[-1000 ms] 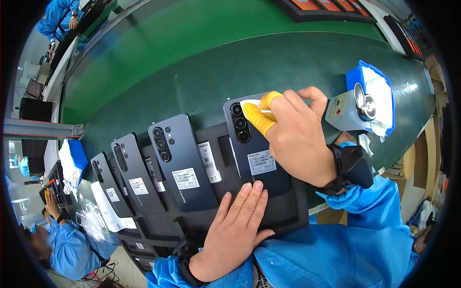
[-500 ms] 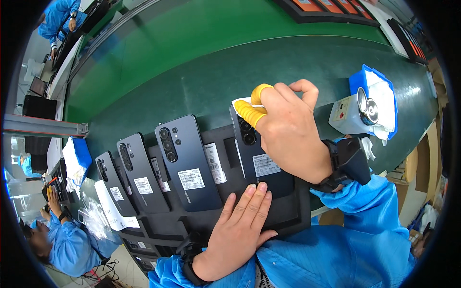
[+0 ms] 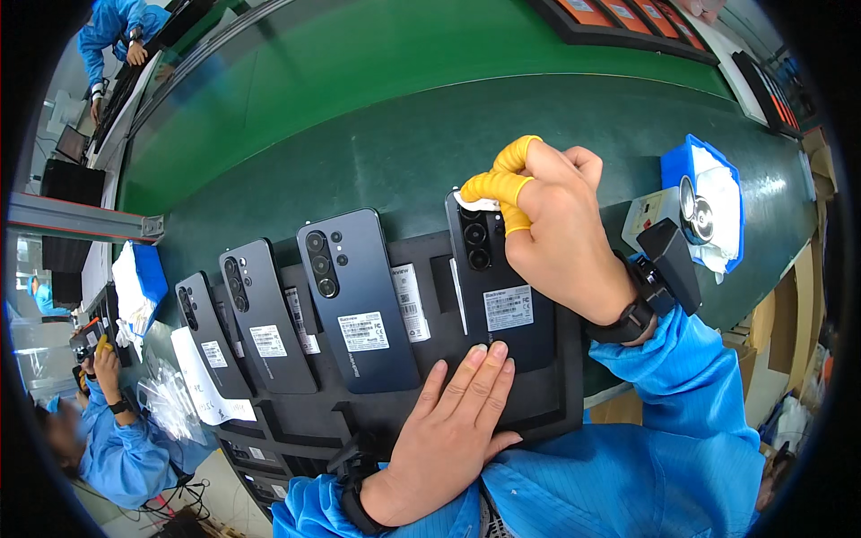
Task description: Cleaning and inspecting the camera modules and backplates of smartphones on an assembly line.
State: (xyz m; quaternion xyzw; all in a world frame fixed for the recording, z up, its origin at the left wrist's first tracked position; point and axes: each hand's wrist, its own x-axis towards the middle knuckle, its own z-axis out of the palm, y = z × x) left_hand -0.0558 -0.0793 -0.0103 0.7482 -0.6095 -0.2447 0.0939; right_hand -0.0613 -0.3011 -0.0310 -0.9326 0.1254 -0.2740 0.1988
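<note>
A dark smartphone (image 3: 527, 351) lies back up on a black tray (image 3: 558, 403) in front of me, with a row of camera lenses and a white label. My right hand (image 3: 567, 235), its fingers in yellow finger cots, pinches a small white cloth (image 3: 478, 204) against the phone's top end, just above the lenses. My left hand (image 3: 448, 430) lies flat with fingers stretched out, its fingertips touching the phone's lower end. Left of it, another dark phone (image 3: 372, 300), a third phone (image 3: 280, 345) and a fourth phone (image 3: 215, 332) rest back up in the tray.
A blue bin of white cloths (image 3: 715, 193) stands at the right beside a white container with a metal top (image 3: 653, 215). Another blue bin (image 3: 151, 278) is at the left. Orange items sit in a dark tray (image 3: 610, 38) at the back. A co-worker (image 3: 126, 439) sits at the left.
My right hand has shifted with the cloth along the phone's top end, and more of the lenses shows now. My left hand stays flat at the lower end. The view has tilted slightly.
</note>
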